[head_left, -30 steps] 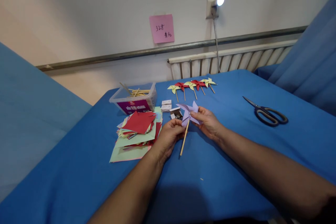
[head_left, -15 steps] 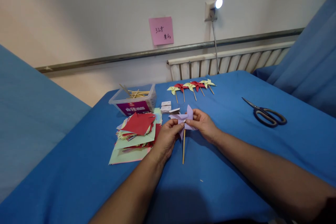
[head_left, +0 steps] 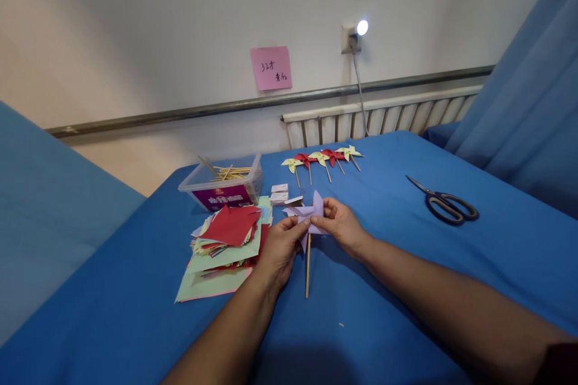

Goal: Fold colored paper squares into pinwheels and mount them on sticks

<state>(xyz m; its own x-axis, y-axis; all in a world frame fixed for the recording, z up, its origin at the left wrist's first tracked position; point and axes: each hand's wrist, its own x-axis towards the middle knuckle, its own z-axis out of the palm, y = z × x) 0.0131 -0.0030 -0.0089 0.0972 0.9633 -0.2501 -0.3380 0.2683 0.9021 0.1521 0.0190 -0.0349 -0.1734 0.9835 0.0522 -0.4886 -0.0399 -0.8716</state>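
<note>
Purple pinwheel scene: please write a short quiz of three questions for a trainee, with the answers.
1. True or false: both hands hold the purple pinwheel.
2. Which thing lies to the right of the hands? A. scissors B. paper squares C. plastic box of sticks
3. How many finished pinwheels lie in the row near the far table edge?

Key:
1. True. The left hand and right hand pinch its paper, and the stick hangs down.
2. A.
3. Five, yellow and red by turns.
</note>
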